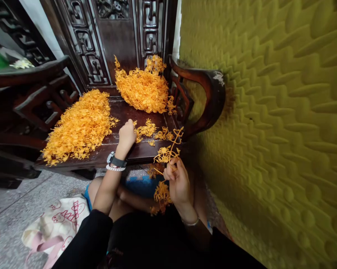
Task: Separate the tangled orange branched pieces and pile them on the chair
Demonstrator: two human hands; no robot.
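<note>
Sprig (pixel 173 145) in R hand (pixel 180 183), orange, thin stem, w/ spindly side tips

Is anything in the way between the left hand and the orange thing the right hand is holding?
Nothing visible blocks it. The left hand is over the chair seat, and the orange sprig in the right hand is to its right. Loose orange pieces lie low on the seat nearby.

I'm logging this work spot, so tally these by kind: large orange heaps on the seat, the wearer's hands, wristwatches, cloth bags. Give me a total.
Large orange heaps: 2 (left heap, back heap)
Hands: 2 (left hand, right hand)
Wristwatch: 1
Cloth bag: 1
Total: 6
</note>
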